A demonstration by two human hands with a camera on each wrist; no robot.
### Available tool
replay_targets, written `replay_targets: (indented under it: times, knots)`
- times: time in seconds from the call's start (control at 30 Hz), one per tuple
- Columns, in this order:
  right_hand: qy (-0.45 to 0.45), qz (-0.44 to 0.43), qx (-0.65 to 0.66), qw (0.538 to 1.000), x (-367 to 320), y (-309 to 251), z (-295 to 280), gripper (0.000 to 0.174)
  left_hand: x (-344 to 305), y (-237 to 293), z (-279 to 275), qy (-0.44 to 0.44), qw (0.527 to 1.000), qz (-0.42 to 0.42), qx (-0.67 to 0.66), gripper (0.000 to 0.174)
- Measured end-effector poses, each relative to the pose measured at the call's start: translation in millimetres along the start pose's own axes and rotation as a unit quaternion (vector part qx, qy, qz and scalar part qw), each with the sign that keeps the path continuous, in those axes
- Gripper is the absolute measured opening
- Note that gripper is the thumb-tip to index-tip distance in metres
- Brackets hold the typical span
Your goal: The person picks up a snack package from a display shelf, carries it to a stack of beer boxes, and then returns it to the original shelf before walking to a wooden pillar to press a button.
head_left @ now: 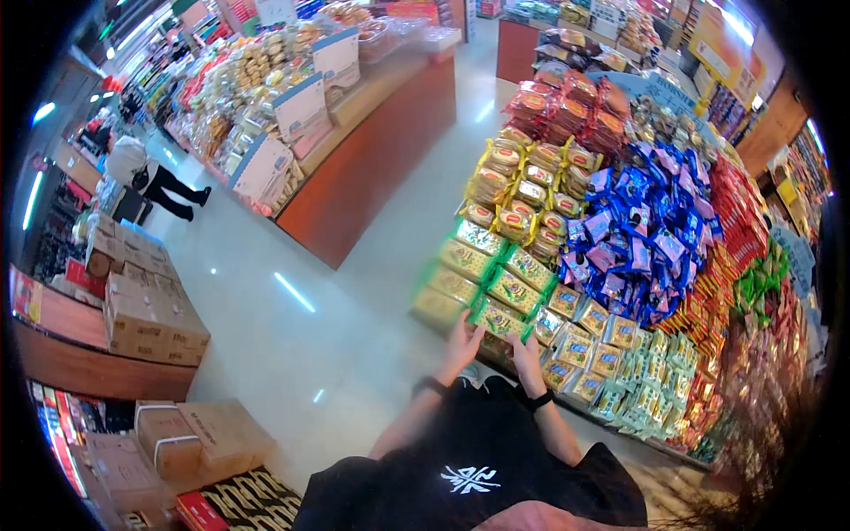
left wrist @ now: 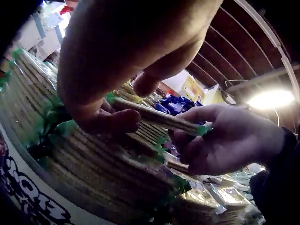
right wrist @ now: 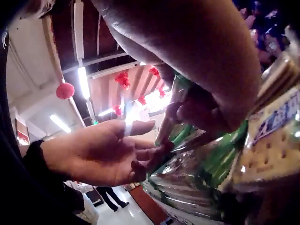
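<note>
Both hands are at a flat pack of crackers [head_left: 498, 319] with yellow print and green ends, close over stacks of similar packs. My left hand [head_left: 462, 347] pinches one end between thumb and fingers. The opposite end is gripped by my right hand [head_left: 529, 361], its thumb along the top and fingers curled below. Seen edge-on in the left wrist view, the pack [left wrist: 159, 118] spans the gap between the hands. The right wrist view has the left hand [right wrist: 105, 152] beside the pack's edge, while the right forearm hides much of it.
Cracker stacks [head_left: 447, 283] lie along the display's edge. Beyond them are yellow-tied packs [head_left: 536, 190], a heap of blue packets [head_left: 633, 234] and small green packets [head_left: 655, 376]. An aisle floor [head_left: 372, 239] separates a second counter [head_left: 372, 159]. Cardboard boxes [head_left: 150, 310] and a person [head_left: 133, 168] are left.
</note>
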State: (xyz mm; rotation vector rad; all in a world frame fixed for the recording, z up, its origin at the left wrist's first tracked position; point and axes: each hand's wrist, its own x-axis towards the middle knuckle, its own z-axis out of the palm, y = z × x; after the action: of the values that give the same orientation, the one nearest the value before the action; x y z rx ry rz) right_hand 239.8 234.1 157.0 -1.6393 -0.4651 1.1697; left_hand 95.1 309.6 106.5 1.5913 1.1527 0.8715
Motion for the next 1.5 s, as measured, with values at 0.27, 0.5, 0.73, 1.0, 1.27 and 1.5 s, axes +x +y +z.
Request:
replay_targets:
  times: [0.27,0.5,0.73,1.0,1.27,1.5]
  knots:
    - [-0.033,-0.090,-0.142,0.985,27.3,72.4,-16.7,0.038,-25.5,9.1,-17.5,0.045,0.993,-0.071,-0.077,0.031]
    - [-0.051,-0.129,-0.161,0.977,-1.3,41.6,-2.0,0.049,-45.0,3.1,-28.3,0.075,0.992,-0.046,-0.094,0.025]
    - [-0.063,-0.051,-0.198,0.977,-7.1,55.0,-11.6,0.050,-62.3,32.2,-41.5,0.017,0.992,-0.089,-0.092,0.028]
    - [0.048,-0.110,-0.053,0.991,-31.3,67.6,-23.2,0.047,-67.6,12.5,-19.8,-0.036,0.989,-0.029,-0.144,0.029]
    - [0.103,-0.035,-0.004,0.994,-62.5,95.9,-43.8,0.044,-60.4,35.9,-16.5,-0.143,0.987,-0.007,-0.073,0.031]
    - [0.235,-0.085,0.081,0.965,-141.2,60.0,-20.3,0.039,-57.5,67.3,-38.6,-0.373,0.926,-0.043,-0.048,0.036]
